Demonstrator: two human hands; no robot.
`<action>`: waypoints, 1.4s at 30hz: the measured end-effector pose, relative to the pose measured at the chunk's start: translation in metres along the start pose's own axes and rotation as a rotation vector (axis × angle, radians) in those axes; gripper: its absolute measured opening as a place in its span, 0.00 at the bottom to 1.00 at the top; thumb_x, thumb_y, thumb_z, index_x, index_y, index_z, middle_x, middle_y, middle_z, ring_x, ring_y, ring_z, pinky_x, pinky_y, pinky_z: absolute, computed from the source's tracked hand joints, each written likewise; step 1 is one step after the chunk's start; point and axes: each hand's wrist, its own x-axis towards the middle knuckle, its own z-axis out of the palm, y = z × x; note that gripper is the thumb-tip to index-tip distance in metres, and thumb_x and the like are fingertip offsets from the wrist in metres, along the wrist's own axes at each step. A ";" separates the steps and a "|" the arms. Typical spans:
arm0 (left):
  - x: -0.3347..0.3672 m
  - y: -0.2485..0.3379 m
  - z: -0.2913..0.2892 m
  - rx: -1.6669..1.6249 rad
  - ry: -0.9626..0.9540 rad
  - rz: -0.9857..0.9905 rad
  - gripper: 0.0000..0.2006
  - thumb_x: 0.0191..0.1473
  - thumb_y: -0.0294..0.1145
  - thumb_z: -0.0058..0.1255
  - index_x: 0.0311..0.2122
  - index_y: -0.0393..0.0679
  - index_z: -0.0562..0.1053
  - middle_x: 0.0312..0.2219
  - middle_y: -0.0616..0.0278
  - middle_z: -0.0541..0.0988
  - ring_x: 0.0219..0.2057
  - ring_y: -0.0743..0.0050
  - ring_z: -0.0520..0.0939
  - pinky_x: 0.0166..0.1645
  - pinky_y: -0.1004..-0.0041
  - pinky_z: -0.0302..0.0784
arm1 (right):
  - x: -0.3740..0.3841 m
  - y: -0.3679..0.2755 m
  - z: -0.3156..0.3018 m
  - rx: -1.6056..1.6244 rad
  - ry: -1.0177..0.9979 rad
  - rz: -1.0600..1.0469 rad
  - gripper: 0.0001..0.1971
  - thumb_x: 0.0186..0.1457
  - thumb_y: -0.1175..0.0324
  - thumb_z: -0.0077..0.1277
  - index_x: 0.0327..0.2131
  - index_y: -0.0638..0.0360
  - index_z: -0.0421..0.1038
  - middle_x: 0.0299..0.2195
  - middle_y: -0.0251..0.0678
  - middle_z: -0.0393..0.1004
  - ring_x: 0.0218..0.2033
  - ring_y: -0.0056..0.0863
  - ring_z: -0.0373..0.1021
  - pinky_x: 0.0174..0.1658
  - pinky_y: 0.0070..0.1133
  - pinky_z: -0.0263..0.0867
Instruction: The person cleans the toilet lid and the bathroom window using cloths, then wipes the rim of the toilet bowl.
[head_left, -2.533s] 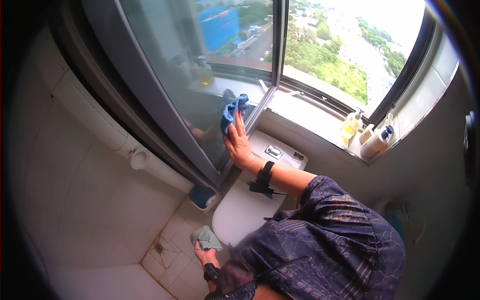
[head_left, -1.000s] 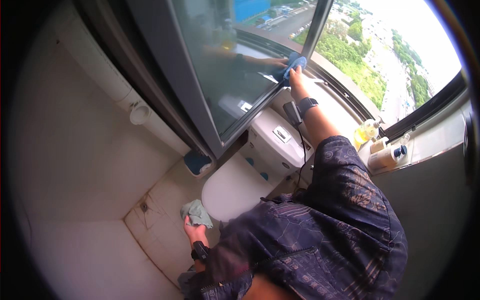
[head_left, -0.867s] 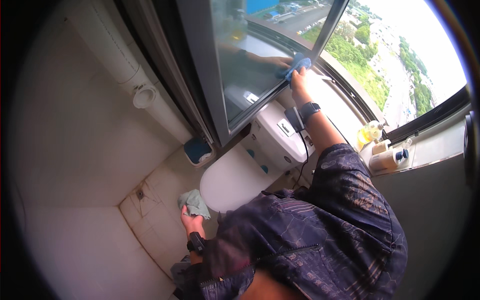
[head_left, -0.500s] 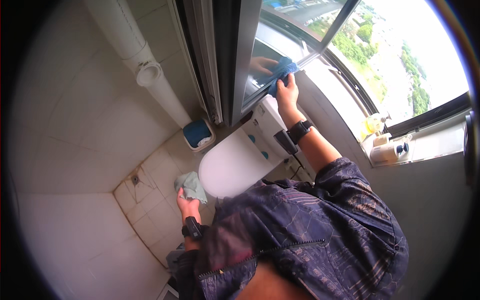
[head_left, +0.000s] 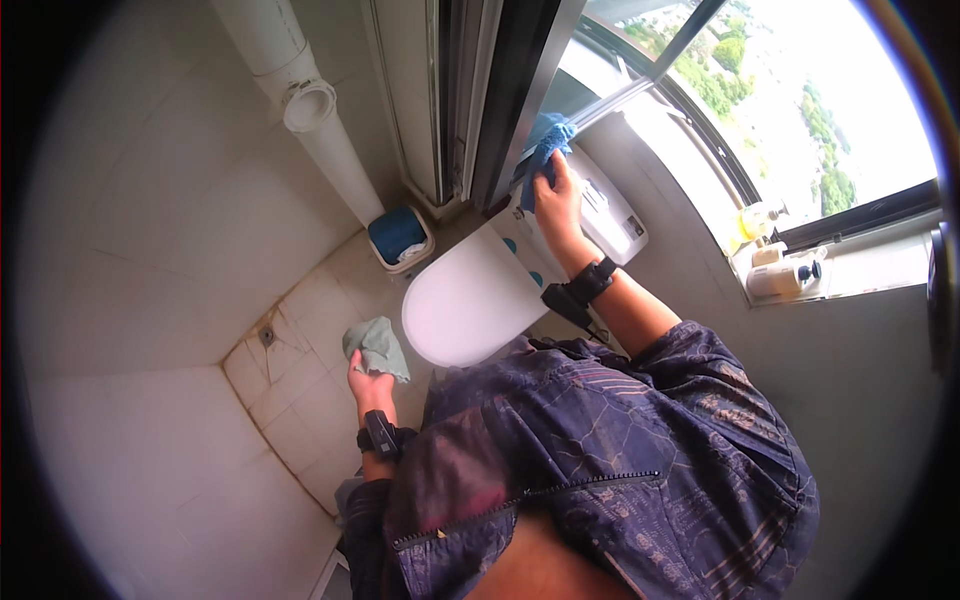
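My right hand (head_left: 561,207) is closed on a blue cloth (head_left: 547,150). The cloth lies against the lower edge of the open glass window sash (head_left: 570,98), above the toilet tank. Part of the cloth is hidden behind my fingers. My left hand (head_left: 371,385) hangs low on the left, over the tiled floor, with a pale grey-green cloth (head_left: 376,347) bunched in its grip. Each wrist wears a black strap with a small device.
A white toilet (head_left: 470,300) with its lid down stands below my hands. Beside it is a small bin (head_left: 399,238) with a blue liner. A white drainpipe (head_left: 335,160) runs down the wall. Several bottles (head_left: 778,275) stand on the sill (head_left: 860,268) at right.
My right hand has drawn the blue cloth slightly left and down along the sash. The sash appears turned to a narrower angle. My left hand keeps its cloth, nearly still.
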 end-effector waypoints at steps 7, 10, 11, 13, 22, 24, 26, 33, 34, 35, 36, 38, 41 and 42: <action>0.001 0.002 0.002 0.041 0.028 0.007 0.20 0.56 0.36 0.37 0.52 0.37 0.63 0.51 0.52 0.67 0.53 0.53 0.67 0.58 0.57 0.58 | -0.027 -0.016 -0.002 0.038 -0.063 0.032 0.22 0.50 0.74 0.46 0.51 0.64 0.62 0.43 0.44 0.68 0.45 0.33 0.66 0.49 0.22 0.60; 0.002 0.002 0.004 0.053 0.008 -0.006 0.20 0.56 0.36 0.37 0.52 0.37 0.63 0.50 0.52 0.68 0.52 0.53 0.67 0.58 0.57 0.58 | -0.038 -0.015 -0.001 0.107 -0.098 0.022 0.22 0.49 0.75 0.46 0.51 0.62 0.63 0.41 0.43 0.68 0.42 0.32 0.67 0.47 0.21 0.62; 0.002 0.000 0.006 0.058 0.011 -0.007 0.20 0.55 0.36 0.38 0.52 0.37 0.63 0.50 0.52 0.68 0.52 0.53 0.67 0.58 0.57 0.58 | -0.042 -0.014 -0.001 0.134 -0.106 0.020 0.22 0.48 0.75 0.46 0.50 0.60 0.64 0.40 0.43 0.69 0.40 0.33 0.68 0.45 0.21 0.63; 0.005 0.003 0.004 0.059 0.003 -0.023 0.20 0.55 0.36 0.39 0.51 0.37 0.64 0.49 0.52 0.69 0.52 0.53 0.67 0.58 0.57 0.58 | -0.044 -0.021 -0.004 0.261 -0.166 0.106 0.23 0.48 0.76 0.45 0.51 0.61 0.63 0.39 0.40 0.70 0.38 0.29 0.68 0.43 0.20 0.63; 0.010 0.005 -0.003 0.019 -0.038 -0.061 0.20 0.55 0.36 0.39 0.51 0.36 0.64 0.49 0.51 0.68 0.52 0.52 0.68 0.58 0.55 0.58 | -0.045 -0.010 -0.051 1.320 -0.279 0.818 0.20 0.49 0.72 0.37 0.48 0.63 0.62 0.45 0.43 0.68 0.42 0.35 0.68 0.50 0.31 0.63; 0.010 0.004 -0.002 0.051 -0.014 -0.026 0.20 0.55 0.36 0.39 0.51 0.36 0.64 0.50 0.51 0.68 0.52 0.52 0.68 0.58 0.55 0.58 | -0.054 0.017 -0.065 1.452 -0.302 0.927 0.20 0.50 0.69 0.37 0.48 0.62 0.62 0.45 0.44 0.68 0.44 0.37 0.67 0.52 0.33 0.60; 0.009 0.006 0.000 0.052 -0.021 -0.055 0.20 0.55 0.36 0.39 0.51 0.36 0.64 0.50 0.51 0.68 0.52 0.52 0.68 0.58 0.55 0.58 | -0.065 0.034 -0.073 1.598 -0.362 1.028 0.24 0.53 0.59 0.39 0.50 0.63 0.61 0.47 0.46 0.67 0.49 0.40 0.64 0.56 0.36 0.55; 0.014 0.006 -0.001 0.097 -0.035 -0.104 0.20 0.54 0.35 0.41 0.50 0.37 0.65 0.49 0.53 0.69 0.52 0.54 0.68 0.58 0.56 0.59 | -0.089 0.006 -0.086 1.284 -0.409 0.985 0.28 0.51 0.55 0.51 0.51 0.61 0.59 0.46 0.41 0.68 0.47 0.34 0.66 0.52 0.31 0.60; 0.015 0.006 -0.003 0.125 -0.039 -0.100 0.20 0.54 0.35 0.42 0.50 0.38 0.65 0.49 0.54 0.69 0.52 0.54 0.68 0.58 0.57 0.59 | -0.091 -0.002 -0.086 1.056 -0.412 1.107 0.23 0.52 0.59 0.50 0.48 0.62 0.62 0.43 0.38 0.70 0.43 0.32 0.68 0.49 0.29 0.63; 0.016 0.008 -0.005 0.135 -0.058 -0.105 0.20 0.53 0.35 0.43 0.50 0.38 0.65 0.48 0.55 0.70 0.52 0.55 0.68 0.57 0.57 0.59 | -0.093 0.006 -0.084 0.959 -0.541 1.034 0.21 0.53 0.61 0.49 0.47 0.62 0.63 0.41 0.38 0.71 0.42 0.31 0.69 0.49 0.28 0.63; 0.013 0.009 -0.002 0.154 -0.058 -0.108 0.20 0.53 0.36 0.44 0.50 0.38 0.66 0.48 0.55 0.70 0.52 0.55 0.68 0.58 0.57 0.59 | -0.098 0.020 -0.081 0.856 -0.659 0.959 0.19 0.54 0.63 0.48 0.46 0.63 0.64 0.40 0.38 0.72 0.41 0.30 0.69 0.48 0.27 0.64; 0.013 0.014 -0.004 0.155 -0.070 -0.122 0.20 0.53 0.36 0.44 0.50 0.39 0.66 0.49 0.55 0.70 0.52 0.56 0.68 0.58 0.57 0.58 | -0.109 0.037 -0.072 0.753 -0.602 0.907 0.16 0.55 0.65 0.47 0.44 0.65 0.66 0.39 0.37 0.72 0.41 0.27 0.69 0.48 0.24 0.64; 0.021 0.012 -0.005 0.197 -0.076 -0.114 0.20 0.53 0.36 0.44 0.50 0.39 0.66 0.49 0.56 0.70 0.52 0.56 0.67 0.58 0.58 0.57 | -0.114 0.030 -0.082 0.960 -0.447 1.067 0.18 0.57 0.65 0.45 0.48 0.65 0.63 0.43 0.37 0.71 0.41 0.28 0.70 0.48 0.27 0.64; 0.020 0.014 -0.007 0.200 -0.087 -0.116 0.20 0.53 0.36 0.44 0.50 0.39 0.66 0.49 0.56 0.70 0.52 0.56 0.67 0.58 0.58 0.57 | -0.118 0.031 -0.078 0.865 -0.499 0.957 0.18 0.57 0.65 0.45 0.49 0.65 0.62 0.43 0.37 0.71 0.41 0.29 0.70 0.48 0.27 0.64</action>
